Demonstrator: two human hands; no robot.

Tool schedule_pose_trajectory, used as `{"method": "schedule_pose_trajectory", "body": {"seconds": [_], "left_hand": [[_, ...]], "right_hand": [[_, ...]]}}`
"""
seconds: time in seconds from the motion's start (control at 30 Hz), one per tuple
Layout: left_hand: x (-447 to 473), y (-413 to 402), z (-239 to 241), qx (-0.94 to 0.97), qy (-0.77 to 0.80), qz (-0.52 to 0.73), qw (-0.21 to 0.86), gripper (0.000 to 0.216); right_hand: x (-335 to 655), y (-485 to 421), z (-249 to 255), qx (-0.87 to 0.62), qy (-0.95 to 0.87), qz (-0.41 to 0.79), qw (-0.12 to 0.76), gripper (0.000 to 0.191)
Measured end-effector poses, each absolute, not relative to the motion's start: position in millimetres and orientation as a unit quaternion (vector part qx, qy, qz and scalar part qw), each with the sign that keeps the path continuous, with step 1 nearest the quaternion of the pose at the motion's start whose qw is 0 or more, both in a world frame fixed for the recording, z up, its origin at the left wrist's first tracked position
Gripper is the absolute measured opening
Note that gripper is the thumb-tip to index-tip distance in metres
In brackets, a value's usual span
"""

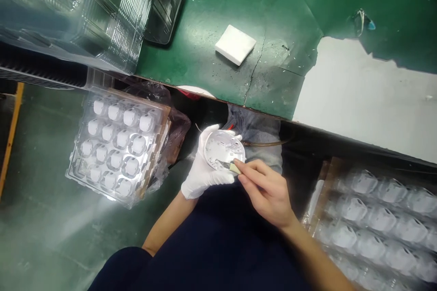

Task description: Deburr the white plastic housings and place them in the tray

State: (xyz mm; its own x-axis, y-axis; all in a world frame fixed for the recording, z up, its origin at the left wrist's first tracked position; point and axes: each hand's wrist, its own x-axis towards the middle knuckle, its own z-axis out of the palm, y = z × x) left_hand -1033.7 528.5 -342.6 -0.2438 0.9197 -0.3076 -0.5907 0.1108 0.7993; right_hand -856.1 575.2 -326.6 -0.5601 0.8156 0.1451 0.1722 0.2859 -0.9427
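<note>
My left hand (pixel 200 177), in a white glove, is closed around a round white plastic part (pixel 224 149) and holds it over my lap, below the table edge. My bare right hand (pixel 268 191) pinches a small tool with a beige handle (pixel 235 168). The tool's tip rests on the lower rim of the round part. Both hands sit close together in front of my dark clothing.
A clear blister tray (pixel 118 145) of white round parts stands at my left; another tray of white parts (pixel 378 223) lies at my right. On the green table (pixel 211 54) are a white block (pixel 235 44), a dark phone (pixel 165 11) and stacked clear trays (pixel 78 9).
</note>
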Motion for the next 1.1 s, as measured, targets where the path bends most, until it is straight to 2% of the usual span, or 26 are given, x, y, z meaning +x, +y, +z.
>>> {"method": "schedule_pose_trajectory", "body": {"seconds": [0.53, 0.83, 1.0, 1.1], "left_hand": [[-1035, 527, -336, 0.204, 0.469, 0.621, 0.594, 0.11], [-1035, 522, -342, 0.233, 0.472, 0.656, 0.54, 0.104], [-1037, 521, -346, 0.249, 0.475, 0.646, 0.543, 0.106], [-1041, 519, -348, 0.262, 0.48, 0.617, 0.566, 0.11]], "right_hand": [[-855, 579, -322, -0.294, -0.779, 0.46, 0.309, 0.037], [-854, 574, -324, -0.324, -0.793, 0.417, 0.305, 0.037], [-857, 579, -320, -0.396, -0.706, 0.513, 0.285, 0.032], [-863, 589, -313, -0.464, -0.603, 0.611, 0.22, 0.028]]}}
